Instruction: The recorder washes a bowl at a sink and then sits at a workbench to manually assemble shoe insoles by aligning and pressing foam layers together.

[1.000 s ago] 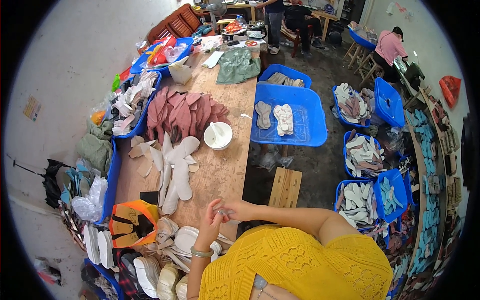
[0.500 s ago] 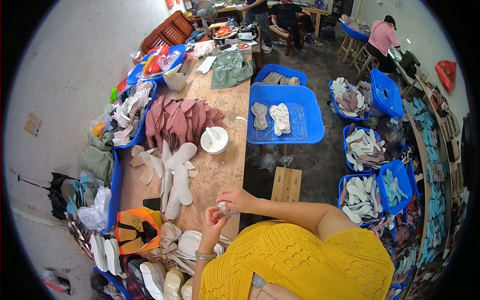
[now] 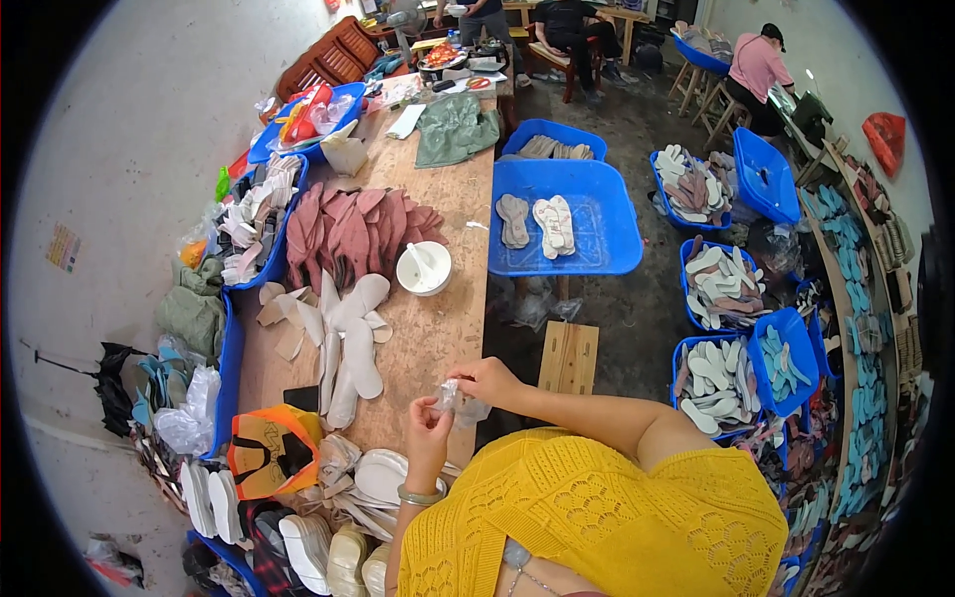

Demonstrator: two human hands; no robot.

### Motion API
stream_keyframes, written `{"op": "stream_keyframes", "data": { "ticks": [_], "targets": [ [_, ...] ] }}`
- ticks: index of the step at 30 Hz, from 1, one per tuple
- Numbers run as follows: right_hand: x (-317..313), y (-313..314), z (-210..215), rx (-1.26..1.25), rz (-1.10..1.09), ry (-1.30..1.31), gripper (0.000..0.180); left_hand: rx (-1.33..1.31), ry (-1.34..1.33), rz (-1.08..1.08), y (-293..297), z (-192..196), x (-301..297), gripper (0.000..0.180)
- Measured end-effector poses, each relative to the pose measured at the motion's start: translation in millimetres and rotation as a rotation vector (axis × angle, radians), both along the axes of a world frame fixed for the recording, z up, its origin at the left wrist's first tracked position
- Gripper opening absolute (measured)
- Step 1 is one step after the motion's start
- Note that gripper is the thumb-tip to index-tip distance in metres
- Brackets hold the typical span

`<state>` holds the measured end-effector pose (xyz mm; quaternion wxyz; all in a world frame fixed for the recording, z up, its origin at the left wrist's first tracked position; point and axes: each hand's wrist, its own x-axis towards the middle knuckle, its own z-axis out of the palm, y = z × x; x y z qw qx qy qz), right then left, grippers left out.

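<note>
Between my two hands is a small piece of clear crinkled plastic [image 3: 470,411], perhaps a little bag. My left hand [image 3: 429,430] pinches its left side with thumb and fingers. From the right, my right hand [image 3: 485,382] grips its upper edge with bent fingertips. Both are raised over the near right edge of the wooden table [image 3: 438,328]. Beyond them on the tabletop stands a white bowl [image 3: 424,269] with a white spoon in it. Pale sole-shaped pieces [image 3: 356,363] lie left of my hands, with a fan of dusty-red pieces [image 3: 353,234] farther back.
An orange bag [image 3: 274,453] and white soles [image 3: 305,545] crowd the near left. Right of the table, a blue tub [image 3: 617,224] holds insole stacks, near a wooden stool [image 3: 569,360]. More filled blue tubs [image 3: 731,413] line the right. A person in pink [image 3: 758,70] sits at the back right.
My hands have risen slightly, and more of the clear plastic shows between and below my fingers. The whole view has shifted a little.
</note>
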<state>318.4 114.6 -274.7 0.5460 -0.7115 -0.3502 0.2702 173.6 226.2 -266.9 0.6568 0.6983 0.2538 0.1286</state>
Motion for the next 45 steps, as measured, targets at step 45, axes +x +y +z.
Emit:
{"op": "stream_keyframes", "data": {
  "ticks": [45],
  "targets": [
    [-29.8,-9.9,30.2,0.231,0.169,-0.193,0.028,0.172,-0.180,0.095,-8.2,-5.7,-6.4,0.023]
  ]
}}
